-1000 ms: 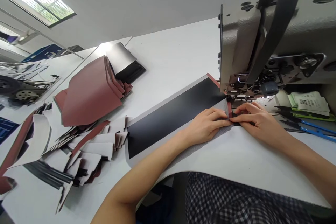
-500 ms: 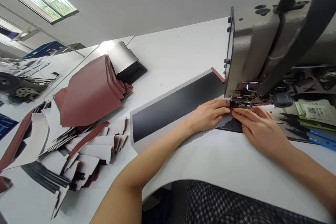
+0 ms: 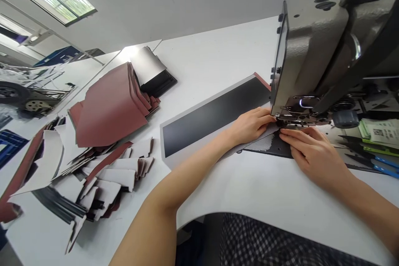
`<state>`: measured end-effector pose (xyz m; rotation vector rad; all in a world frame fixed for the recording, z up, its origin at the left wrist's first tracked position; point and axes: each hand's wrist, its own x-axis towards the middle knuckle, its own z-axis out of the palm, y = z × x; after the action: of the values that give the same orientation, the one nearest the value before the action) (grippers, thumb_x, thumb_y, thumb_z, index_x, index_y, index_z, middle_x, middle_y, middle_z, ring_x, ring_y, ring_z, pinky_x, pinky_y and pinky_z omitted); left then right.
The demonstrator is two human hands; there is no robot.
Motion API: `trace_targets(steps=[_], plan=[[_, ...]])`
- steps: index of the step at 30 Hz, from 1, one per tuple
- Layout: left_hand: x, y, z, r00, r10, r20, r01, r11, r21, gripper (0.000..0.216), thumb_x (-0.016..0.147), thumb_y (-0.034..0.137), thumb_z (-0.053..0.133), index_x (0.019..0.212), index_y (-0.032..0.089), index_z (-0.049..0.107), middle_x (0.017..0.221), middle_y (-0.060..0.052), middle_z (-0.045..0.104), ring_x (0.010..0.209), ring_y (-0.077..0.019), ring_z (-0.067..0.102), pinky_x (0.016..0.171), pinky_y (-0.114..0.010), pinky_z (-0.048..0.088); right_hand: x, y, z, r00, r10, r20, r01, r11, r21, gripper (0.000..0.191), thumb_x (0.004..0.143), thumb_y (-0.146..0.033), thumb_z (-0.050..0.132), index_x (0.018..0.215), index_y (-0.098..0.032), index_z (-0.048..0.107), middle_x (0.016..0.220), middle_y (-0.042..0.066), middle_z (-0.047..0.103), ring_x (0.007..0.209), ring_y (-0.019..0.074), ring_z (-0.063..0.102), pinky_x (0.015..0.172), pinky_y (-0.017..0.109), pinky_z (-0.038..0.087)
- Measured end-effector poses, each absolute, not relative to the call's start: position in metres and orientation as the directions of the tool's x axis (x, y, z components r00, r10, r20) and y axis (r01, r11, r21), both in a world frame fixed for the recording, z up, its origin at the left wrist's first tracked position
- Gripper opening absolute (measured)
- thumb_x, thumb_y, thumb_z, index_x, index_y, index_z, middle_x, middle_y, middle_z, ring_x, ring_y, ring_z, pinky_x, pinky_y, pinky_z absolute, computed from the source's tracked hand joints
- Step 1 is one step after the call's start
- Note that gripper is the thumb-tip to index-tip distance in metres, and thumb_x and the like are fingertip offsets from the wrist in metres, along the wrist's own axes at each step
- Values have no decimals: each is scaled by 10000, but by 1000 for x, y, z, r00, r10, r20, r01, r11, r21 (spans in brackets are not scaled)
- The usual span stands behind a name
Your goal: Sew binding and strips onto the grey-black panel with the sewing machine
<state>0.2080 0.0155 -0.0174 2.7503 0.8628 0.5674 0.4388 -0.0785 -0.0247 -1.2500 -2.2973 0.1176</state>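
Left hand (image 3: 251, 125): fingers pressed together, flat on grey mesh edge (image 3: 254, 143). Right hand (image 3: 314, 154): same, on black panel (image 3: 268, 146). Fingertips beside sewing-machine presser foot (image 3: 294, 112): pinch risk if machine runs; slipping layers could misalign.

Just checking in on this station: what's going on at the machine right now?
A person has both hands on a black panel with a grey border, right by the presser foot of an industrial sewing machine. Their left hand and right hand press flat on the material on either side of the foot. Stacked reddish-brown pieces and white-backed cut pieces lie to the left on the white table.
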Motion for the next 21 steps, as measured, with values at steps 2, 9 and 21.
trace_targets(steps=[2,9,21], plan=[[208,15,-16,755,585,297,504,-807,307,299,960,89,482,1175,200,659,1253,-59,671,1198,-175,621,1040,-279,497,440,-78,-26,-445,807,388,756,571,-320,377,973,-177,431,1248,-232,683,1320,-2,659,1045,257,575,1012,486,476],[208,15,-19,744,601,293,518,-795,315,283,987,118,464,1169,205,661,1227,-63,669,1194,-176,618,1024,-282,504,443,-76,-28,-460,805,375,741,580,-337,394,952,-179,449,1249,-267,692,1321,-7,657,1051,256,585,1016,484,490],[213,8,-15,687,664,295,542,-739,401,268,993,126,482,1174,192,668,1226,-67,669,1163,-181,627,1013,-292,515,442,-76,-23,-450,808,380,734,577,-359,375,962,-197,447,1205,-279,721,1285,2,674,1032,248,599,985,479,520]])
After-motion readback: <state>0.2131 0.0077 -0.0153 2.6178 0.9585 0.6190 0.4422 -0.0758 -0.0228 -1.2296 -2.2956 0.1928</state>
